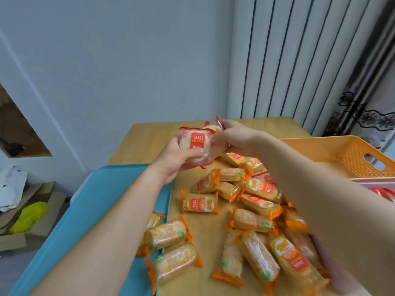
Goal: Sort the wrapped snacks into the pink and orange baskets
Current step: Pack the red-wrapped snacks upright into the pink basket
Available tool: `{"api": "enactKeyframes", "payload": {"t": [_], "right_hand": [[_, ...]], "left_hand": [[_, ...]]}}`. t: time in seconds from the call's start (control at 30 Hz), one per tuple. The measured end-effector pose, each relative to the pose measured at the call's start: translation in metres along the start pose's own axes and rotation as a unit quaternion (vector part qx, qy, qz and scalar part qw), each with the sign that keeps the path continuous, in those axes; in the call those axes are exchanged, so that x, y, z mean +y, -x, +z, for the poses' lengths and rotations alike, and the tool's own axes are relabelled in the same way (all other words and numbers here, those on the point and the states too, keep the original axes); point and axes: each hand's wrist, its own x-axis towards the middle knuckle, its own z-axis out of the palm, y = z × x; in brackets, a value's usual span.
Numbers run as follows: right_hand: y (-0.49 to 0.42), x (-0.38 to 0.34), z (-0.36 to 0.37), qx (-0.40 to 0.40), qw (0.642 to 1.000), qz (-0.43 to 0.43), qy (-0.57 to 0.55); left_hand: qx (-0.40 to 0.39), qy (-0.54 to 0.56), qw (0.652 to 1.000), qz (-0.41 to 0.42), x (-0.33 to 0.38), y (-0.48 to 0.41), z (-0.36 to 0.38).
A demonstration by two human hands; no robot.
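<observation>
My left hand (177, 159) grips a red-wrapped round snack (195, 146) above the far part of the wooden table (149, 137). My right hand (235, 135) closes on another red-wrapped snack (215, 127) just behind it; the two packs touch. Several orange-wrapped snacks (201, 202) lie scattered over the table below my arms. The orange basket (333, 152) stands at the right. In front of it only the rim of the pink basket (376, 182) shows, with red wrappers inside.
A blue tray (96, 206) lies at the left, overhanging the table, with two orange packs on its near edge. Cardboard boxes and a yellow-green bag sit on the floor at the left. A wall and a radiator stand behind the table.
</observation>
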Motion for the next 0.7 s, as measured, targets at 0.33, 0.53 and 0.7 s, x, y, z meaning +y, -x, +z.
{"api": "enactKeyframes", "payload": {"t": [0.33, 0.53, 0.7], "right_hand": [[0.087, -0.006, -0.053, 0.07, 0.964, 0.041, 0.253], [0.1, 0.042, -0.049, 0.025, 0.739, 0.07, 0.669], [0.091, 0.058, -0.039, -0.002, 0.677, 0.106, 0.728]], "left_hand": [[-0.049, 0.009, 0.998, -0.037, -0.002, 0.028, 0.068], [0.043, 0.049, 0.995, -0.081, -0.007, 0.044, 0.08], [0.055, 0.046, 0.996, -0.06, -0.006, 0.057, 0.078]]}}
